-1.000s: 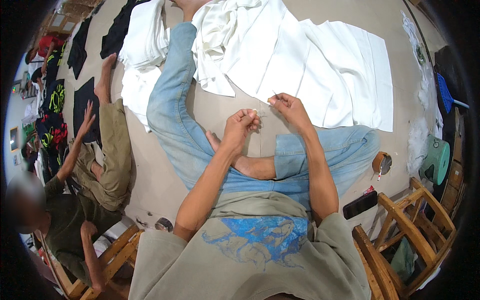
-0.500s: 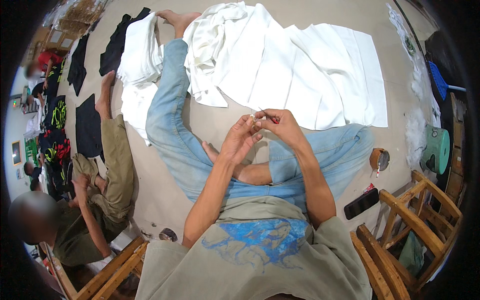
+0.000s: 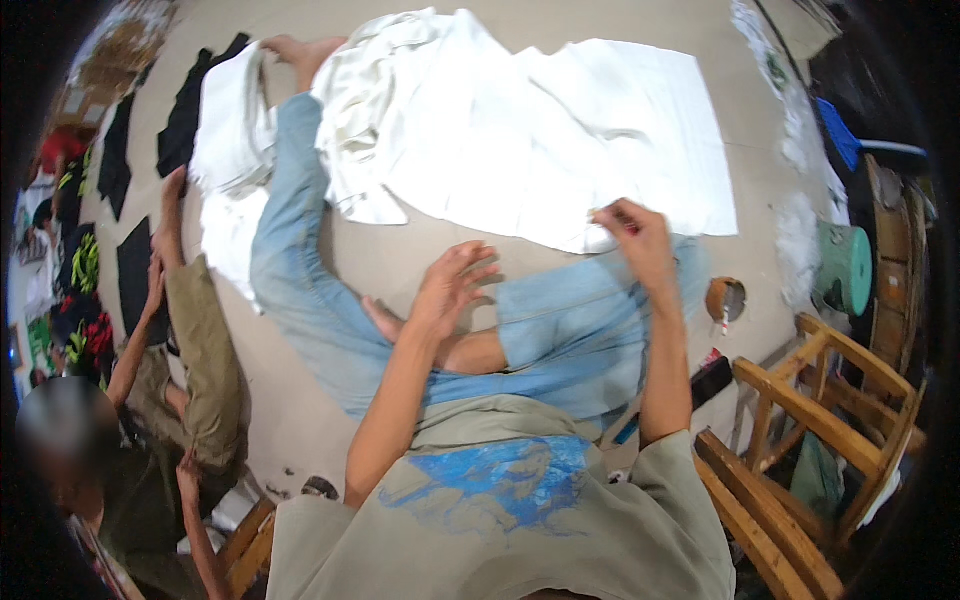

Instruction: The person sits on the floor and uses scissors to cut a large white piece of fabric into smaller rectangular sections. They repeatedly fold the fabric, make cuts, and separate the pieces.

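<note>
My left hand is held over my lap, its fingers apart and nothing in them. My right hand is off to the right, closed above the near edge of a large white cloth spread on the floor. A bit of red shows inside its curled fingers, the handle of a small pointed tool; the rest is hidden. Its thumb and fingertip come together over the cloth's edge, and I cannot tell whether they touch it. At the cloth's left end the fabric lies bunched up.
Folded white cloths are stacked beyond my left leg. A co-worker sits at the left near black cloth pieces. On the right are a brown round container, a black phone, a wooden frame and a green bucket.
My hands were together over my lap; they have parted. The right one has moved right to the cloth's edge with the red-handled tool, and the left has opened. The view has shifted.
</note>
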Demonstrator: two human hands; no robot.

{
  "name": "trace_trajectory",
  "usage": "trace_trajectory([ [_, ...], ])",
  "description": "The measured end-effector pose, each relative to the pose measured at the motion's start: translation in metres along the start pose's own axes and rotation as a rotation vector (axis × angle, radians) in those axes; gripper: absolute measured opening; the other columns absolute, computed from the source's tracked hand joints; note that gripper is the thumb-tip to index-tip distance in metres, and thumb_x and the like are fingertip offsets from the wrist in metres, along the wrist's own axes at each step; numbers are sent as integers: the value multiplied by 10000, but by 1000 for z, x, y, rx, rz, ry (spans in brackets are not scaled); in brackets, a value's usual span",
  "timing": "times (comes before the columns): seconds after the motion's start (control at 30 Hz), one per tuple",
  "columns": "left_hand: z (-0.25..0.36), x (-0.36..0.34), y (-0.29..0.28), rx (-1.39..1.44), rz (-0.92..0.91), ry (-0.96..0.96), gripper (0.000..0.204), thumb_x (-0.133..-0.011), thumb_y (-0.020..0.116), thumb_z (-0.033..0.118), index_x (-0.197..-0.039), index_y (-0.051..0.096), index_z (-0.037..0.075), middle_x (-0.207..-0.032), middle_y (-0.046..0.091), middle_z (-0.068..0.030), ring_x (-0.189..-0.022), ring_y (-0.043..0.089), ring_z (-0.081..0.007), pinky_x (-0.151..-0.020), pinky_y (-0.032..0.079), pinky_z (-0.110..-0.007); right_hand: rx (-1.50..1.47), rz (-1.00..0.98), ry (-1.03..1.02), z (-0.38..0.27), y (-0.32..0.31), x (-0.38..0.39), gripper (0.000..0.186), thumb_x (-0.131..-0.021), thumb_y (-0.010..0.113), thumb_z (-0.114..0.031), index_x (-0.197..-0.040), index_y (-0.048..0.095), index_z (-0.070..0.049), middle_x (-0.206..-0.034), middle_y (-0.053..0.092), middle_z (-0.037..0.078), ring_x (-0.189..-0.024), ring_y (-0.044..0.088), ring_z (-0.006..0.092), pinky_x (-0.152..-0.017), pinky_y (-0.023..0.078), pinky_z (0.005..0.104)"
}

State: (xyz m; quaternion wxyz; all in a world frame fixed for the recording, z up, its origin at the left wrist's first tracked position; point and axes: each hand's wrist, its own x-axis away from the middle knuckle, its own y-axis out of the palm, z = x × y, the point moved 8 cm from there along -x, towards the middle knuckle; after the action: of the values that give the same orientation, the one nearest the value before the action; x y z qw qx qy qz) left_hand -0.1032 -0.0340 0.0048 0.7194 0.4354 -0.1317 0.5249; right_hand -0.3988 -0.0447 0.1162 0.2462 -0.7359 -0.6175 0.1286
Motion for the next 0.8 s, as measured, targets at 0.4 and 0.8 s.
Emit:
trace_trajectory([
  [0.4, 56, 25, -109, -93, 172, 280, 518, -1040, 618, 429, -1429, 573, 90, -1371, 621, -54, -1184, 585, -182, -998, 458, -351, 843, 960, 853, 210, -483, 191, 653, -888, 720, -608, -1143, 757, -8, -1069, 765, 236, -981, 733, 401, -883, 540, 502],
  [0.8, 217, -8, -128, -1034, 538, 867, 373, -1042, 569, 140, -1383, 598, -9, -1399, 633, -169, -1319, 582, -311, -1140, 425, -413, -306, 563, 304, 72, -88, 32, 361, -1084, 593, -372, -1022, 708, -36, -861, 620, 56, -724, 546, 96, -664, 470, 260],
])
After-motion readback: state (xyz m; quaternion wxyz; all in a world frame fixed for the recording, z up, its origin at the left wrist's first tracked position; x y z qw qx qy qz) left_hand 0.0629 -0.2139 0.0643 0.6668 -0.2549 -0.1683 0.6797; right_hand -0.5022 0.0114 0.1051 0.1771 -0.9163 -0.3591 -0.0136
